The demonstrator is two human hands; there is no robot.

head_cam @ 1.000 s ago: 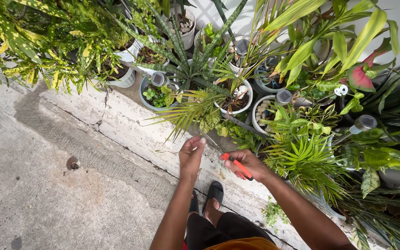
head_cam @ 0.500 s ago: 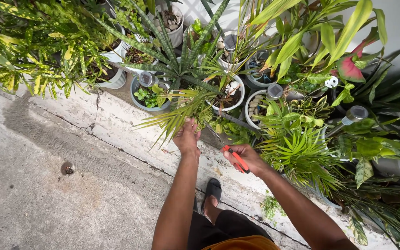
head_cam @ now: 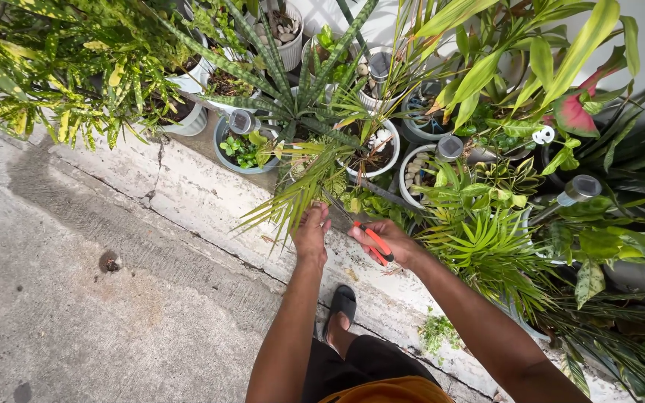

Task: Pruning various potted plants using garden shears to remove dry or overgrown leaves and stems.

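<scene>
— Over the concrete ledge, is that drooping yellow-green palm frond held?
— Yes, left hand pinches it; light, limp, best gripped near the stem. Right hand clasps orange-handled pruning shears.

Both arms are bare all the way down, with no sleeves, and the left hand and right hand wear no gloves, rings or watch that can be seen. The person wears dark black shorts, and a bit of orange-yellow cloth shows at the very bottom edge, with a tiny bit of red beside it. One foot is in a black open sandal with a wide strap, and the toes stick out.
</scene>
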